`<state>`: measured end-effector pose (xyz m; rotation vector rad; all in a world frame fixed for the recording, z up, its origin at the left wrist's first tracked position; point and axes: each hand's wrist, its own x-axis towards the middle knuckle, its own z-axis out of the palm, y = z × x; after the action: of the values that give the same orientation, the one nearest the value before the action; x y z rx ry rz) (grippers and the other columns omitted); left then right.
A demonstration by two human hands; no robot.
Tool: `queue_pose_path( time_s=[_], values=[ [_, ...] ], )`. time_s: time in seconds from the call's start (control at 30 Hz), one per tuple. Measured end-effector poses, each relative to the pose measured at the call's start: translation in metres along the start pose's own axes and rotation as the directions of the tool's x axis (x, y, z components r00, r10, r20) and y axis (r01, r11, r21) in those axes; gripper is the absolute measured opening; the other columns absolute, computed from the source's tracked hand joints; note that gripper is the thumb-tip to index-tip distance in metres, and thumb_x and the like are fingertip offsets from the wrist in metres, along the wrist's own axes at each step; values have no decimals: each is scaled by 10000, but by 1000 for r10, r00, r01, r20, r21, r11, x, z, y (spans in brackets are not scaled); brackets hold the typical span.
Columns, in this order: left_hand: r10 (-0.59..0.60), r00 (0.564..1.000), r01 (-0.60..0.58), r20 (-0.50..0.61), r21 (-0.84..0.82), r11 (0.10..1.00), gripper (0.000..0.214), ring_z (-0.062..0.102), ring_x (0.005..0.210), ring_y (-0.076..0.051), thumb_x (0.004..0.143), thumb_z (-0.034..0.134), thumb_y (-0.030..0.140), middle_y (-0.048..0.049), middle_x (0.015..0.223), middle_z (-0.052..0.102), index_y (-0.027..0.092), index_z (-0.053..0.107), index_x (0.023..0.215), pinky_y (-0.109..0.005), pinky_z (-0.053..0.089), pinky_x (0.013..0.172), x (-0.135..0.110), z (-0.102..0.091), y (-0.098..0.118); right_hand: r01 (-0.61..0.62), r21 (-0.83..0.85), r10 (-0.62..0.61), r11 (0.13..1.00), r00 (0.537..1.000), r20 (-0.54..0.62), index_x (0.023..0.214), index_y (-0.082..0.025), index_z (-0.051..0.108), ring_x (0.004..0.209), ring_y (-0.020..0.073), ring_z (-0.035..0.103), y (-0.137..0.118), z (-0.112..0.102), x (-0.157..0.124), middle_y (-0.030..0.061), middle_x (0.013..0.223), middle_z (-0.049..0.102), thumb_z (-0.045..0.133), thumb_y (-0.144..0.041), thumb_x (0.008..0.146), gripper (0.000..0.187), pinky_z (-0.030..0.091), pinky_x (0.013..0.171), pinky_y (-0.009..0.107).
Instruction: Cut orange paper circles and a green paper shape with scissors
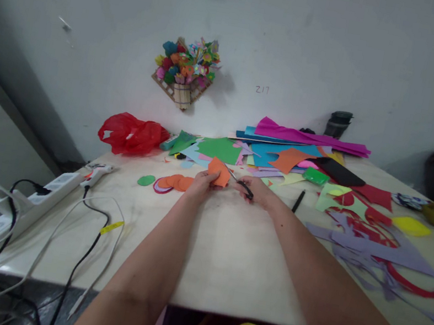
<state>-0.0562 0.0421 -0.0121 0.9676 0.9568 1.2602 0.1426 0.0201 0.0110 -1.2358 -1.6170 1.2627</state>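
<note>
My left hand (pixel 201 184) is closed on a piece of orange paper (pixel 218 172), held just above the white table (pixel 221 253). My right hand (pixel 257 191) grips small black-handled scissors (pixel 240 183), whose blades point left into the edge of the orange paper. Both forearms reach forward from the near edge. Left of my left hand lie cut orange paper circles (pixel 175 182) and a green oval (pixel 146 180).
A heap of coloured paper sheets (pixel 281 151) lies at the back, a red plastic bag (pixel 132 134) to its left. Purple and red offcuts (pixel 379 241) spread on the right. A black pen (pixel 298 201), a power strip with cables (pixel 43 193) and wall paper flowers (pixel 185 70) are visible.
</note>
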Motion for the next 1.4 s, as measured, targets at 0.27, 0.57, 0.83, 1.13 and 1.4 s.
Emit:
queue_pose_path(
  time_s=[0.27, 0.57, 0.83, 1.13, 1.4],
  values=[
    [-19, 1000, 19, 13, -6, 1000, 116, 773, 723, -230, 931, 723, 193, -140, 870, 801, 80, 752, 936, -274, 595, 601, 2, -1, 1, 18, -4, -18, 1000, 1000, -1, 662, -192, 564, 371, 72, 407, 2, 0, 1, -61, 445, 498, 888, -480, 714, 437, 309, 375, 202],
    [-8, 1000, 8, -8, -14, 1000, 152, 770, 717, -237, 911, 732, 215, -153, 896, 803, 73, 763, 957, -283, 580, 591, 4, -3, 0, 26, -1, -26, 1000, 1000, 12, 672, -190, 565, 370, 69, 395, 1, -1, -2, -64, 449, 493, 882, -465, 721, 422, 299, 378, 208],
    [-6, 999, 4, -50, -25, 1000, 153, 763, 673, -223, 909, 703, 197, -132, 823, 788, 63, 746, 967, -256, 549, 544, 6, -3, -1, 4, -22, -4, 1000, 1000, 14, 651, -196, 541, 366, 65, 392, 0, 0, -1, -74, 436, 480, 882, -462, 730, 439, 291, 372, 203],
    [10, 999, -13, -50, -74, 997, 119, 759, 665, -222, 895, 721, 180, -138, 827, 792, 68, 749, 925, -294, 608, 616, 8, -4, -2, -25, -18, 25, 1000, 1000, 4, 651, -191, 544, 356, 64, 399, -2, 1, -2, -70, 436, 492, 885, -402, 767, 417, 293, 360, 198],
    [3, 1000, -6, -30, -75, 997, 147, 762, 656, -234, 849, 783, 204, -133, 809, 789, 78, 752, 917, -298, 600, 599, 10, -6, -3, -13, 24, 13, 1000, 1000, 21, 677, -185, 564, 364, 67, 406, 3, 2, 1, -62, 445, 511, 883, -400, 769, 396, 300, 355, 192]
  ],
)
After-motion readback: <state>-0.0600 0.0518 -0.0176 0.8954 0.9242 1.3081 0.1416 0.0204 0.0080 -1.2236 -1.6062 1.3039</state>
